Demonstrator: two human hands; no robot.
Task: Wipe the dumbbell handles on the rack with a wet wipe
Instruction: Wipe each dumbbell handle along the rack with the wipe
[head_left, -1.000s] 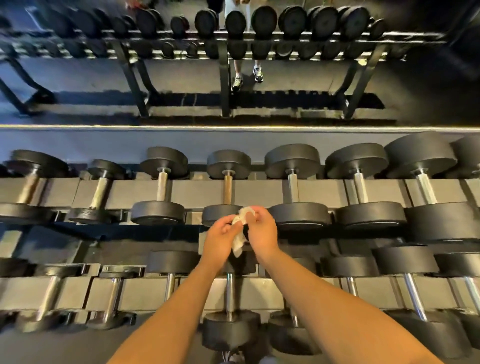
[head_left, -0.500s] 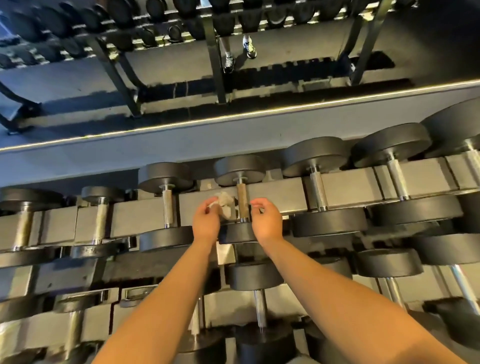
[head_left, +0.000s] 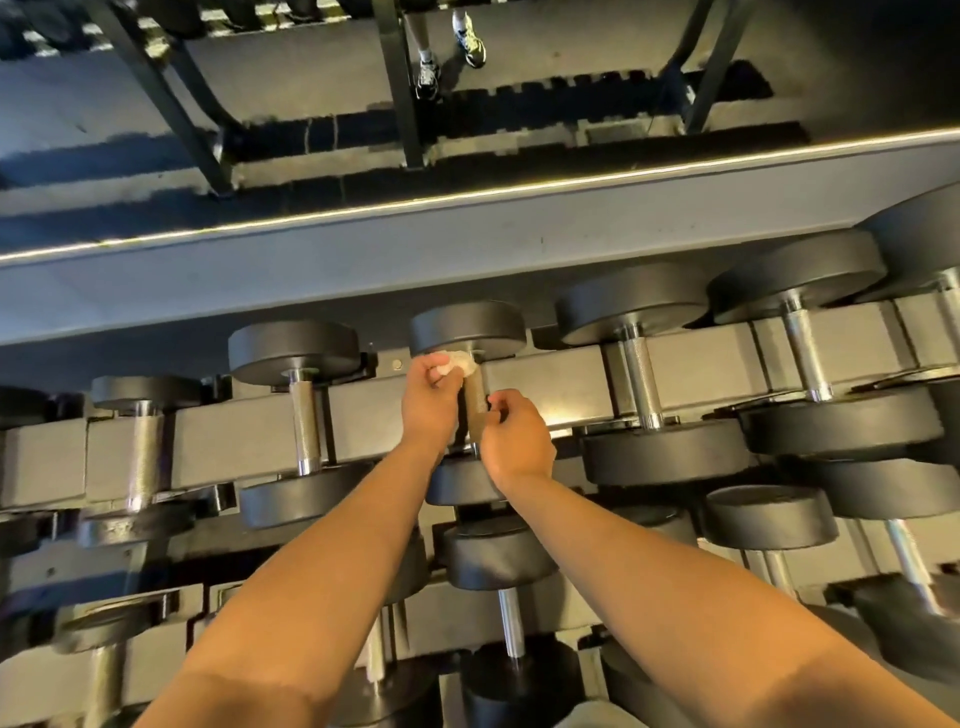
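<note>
Step in hand: wiping of one knurled dumbbell handle (head_left: 475, 402) on the upper tier of the rack (head_left: 566, 376), mid-row.

Wet wipe (head_left: 460, 364): white, bunched small. Pressed at the far end of the handle, just under the far weight head (head_left: 467, 327).

Left hand (head_left: 431, 402): clenched round the wipe, thumb and fingers pinching it.

Right hand (head_left: 517, 436): fingers curled at the right side of the handle's near end. Gripping or merely touching, not to be told from this view.

Handling, as judged:
- Wrap more of the wipe round the bar rather than dab with a wad.
- Draw from far head toward near head in one full pass.
- Twist to reach the underside facing the rack.
- Press into the knurling, a likely trap for grime.
- Steady with the right hand only if needed, and shift it off the near end ahead of the wipe, else a strip left unwiped.

Risk: wad slipping off the bar; knuckles catching against the head.

Remaining, as judged: neighbouring handles (head_left: 306, 421) on either side, and the lower tier.
</note>
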